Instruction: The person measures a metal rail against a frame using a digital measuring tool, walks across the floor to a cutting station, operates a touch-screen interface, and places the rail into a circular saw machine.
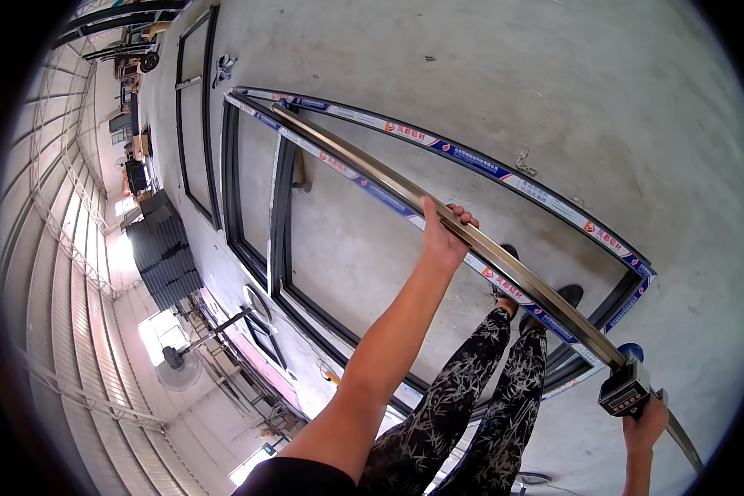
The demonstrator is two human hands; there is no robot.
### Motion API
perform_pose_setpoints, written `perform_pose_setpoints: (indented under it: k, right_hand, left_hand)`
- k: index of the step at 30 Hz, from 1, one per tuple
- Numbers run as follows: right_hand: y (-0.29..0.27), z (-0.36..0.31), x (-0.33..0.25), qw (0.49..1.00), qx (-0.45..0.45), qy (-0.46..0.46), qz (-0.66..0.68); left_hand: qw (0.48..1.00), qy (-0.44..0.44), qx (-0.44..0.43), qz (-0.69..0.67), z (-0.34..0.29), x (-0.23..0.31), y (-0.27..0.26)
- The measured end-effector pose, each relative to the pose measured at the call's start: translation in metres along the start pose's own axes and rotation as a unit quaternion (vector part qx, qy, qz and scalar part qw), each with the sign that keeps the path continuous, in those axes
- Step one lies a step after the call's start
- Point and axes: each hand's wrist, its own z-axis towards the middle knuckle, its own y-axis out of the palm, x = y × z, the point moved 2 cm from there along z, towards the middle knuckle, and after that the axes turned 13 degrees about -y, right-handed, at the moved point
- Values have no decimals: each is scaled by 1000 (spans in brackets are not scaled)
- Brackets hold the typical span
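A long bronze-coloured metal bar point(380, 175) runs slantwise from upper left to lower right, with a blue piece at each end. My left hand point(448, 237) is closed around its middle. At the bar's lower right end is a dark boxy fitting point(625, 392) with a row of small squares on its face. My right hand point(646, 423) is closed on that fitting from below; some fingers are hidden behind it. Under the bar, close along one side, lies a large dark metal frame point(471, 157) covered in blue-and-white film. My feet are within its outline.
Another dark frame point(215, 124) lies on the grey floor at the far left. Dark profiles point(159, 248) are stacked beyond it. A standing fan point(178, 364) is at the lower left. A small chain point(524, 163) lies beside the film-covered frame. A thin curved strip point(684, 442) extends past my right hand.
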Motion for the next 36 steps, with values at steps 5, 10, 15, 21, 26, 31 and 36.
perform_pose_setpoints:
  k: [5, 10, 15, 21, 26, 31, 36]
  right_hand:
    - [8, 25, -18, 1000, 10, 4, 16]
    - [12, 30, -26, 1000, 4, -20, -7]
    - [21, 16, 9, 1000, -22, -11, 10]
    - [26, 36, 6, 999, -4, -35, 23]
    - [37, 35, 11, 1000, -4, -22, 16]
    - [44, 37, 11, 999, 19, -33, 14]
    - [48, 44, 20, 999, 12, -29, 18]
  left_hand:
    - [1000, 18, 3, -9, 7, 20, 4]
    - [1000, 23, -9, -13, 11, 34, 5]
    - [1000, -3, 11, -5, 9, 11, 4]
    - [1000, 25, 4, -12, 21, 11, 6]
    - [1000, 16, -6, -11, 24, 3, -6]
    - [1000, 12, 15, -11, 26, 0, -8]
    - [1000, 3, -4, -2, 42, 0, -11]
